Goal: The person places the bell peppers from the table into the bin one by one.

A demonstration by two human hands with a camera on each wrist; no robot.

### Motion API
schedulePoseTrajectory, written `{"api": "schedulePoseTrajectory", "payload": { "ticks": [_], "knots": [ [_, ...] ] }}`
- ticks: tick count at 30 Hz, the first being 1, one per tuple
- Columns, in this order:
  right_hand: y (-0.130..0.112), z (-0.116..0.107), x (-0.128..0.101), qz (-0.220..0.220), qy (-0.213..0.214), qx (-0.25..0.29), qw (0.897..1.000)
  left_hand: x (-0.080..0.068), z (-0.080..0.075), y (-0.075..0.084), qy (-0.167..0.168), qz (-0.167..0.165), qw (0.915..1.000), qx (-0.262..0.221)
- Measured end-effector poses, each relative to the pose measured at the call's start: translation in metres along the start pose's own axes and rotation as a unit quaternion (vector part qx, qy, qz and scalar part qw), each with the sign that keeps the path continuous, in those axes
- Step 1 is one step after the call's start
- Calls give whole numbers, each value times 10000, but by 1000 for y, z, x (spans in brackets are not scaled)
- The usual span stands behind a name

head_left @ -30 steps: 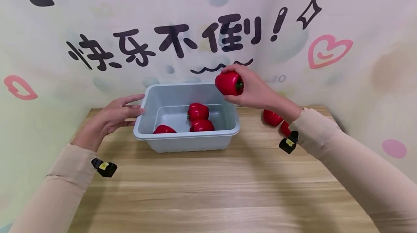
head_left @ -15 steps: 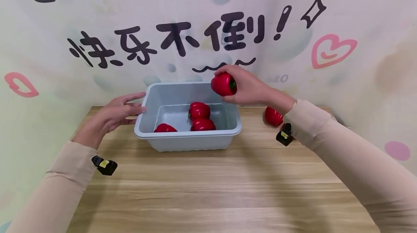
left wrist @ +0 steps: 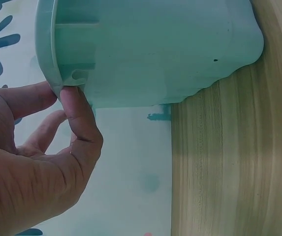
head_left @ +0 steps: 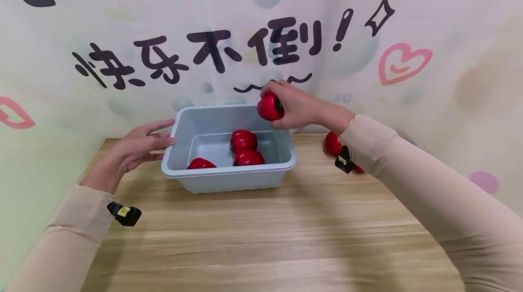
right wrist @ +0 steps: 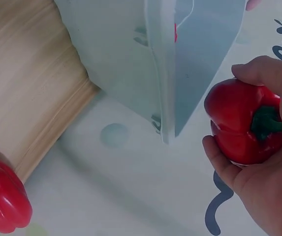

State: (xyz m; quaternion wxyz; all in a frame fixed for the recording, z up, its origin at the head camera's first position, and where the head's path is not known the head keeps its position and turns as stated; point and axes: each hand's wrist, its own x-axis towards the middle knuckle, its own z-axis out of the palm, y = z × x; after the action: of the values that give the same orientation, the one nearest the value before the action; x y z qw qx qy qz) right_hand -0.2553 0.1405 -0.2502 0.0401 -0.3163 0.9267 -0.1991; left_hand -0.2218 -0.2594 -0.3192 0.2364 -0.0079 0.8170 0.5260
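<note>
red pepper [head_left: 267, 107] gripped in the right hand [head_left: 300, 108], raised near the far right corner of the tub [head_left: 233, 181]; left hand [head_left: 139, 146] pinches its rim [left wrist: 45, 39]; seemingly the carrying step, next needing lowering inside

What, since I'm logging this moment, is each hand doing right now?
Left hand: pinching the rim of the light-blue rectangular plastic tub.
Right hand: closed around a glossy, rounded red bell pepper.
</note>
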Motion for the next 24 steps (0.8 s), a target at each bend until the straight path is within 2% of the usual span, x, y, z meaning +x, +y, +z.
{"api": "schedulePoseTrajectory", "payload": {
  "ticks": [7,14,24],
  "knots": [
    [-1,2,6,111,-43,-53,9999,0,0,-1,15,-36,10000,-60],
    [1,-1,4,-93,358,71,9993,1,0,2,11,-25,10000,-64],
    [6,5,0,171,102,-29,9998,1,1,1,56,-53,10000,-53]
  ]
}}
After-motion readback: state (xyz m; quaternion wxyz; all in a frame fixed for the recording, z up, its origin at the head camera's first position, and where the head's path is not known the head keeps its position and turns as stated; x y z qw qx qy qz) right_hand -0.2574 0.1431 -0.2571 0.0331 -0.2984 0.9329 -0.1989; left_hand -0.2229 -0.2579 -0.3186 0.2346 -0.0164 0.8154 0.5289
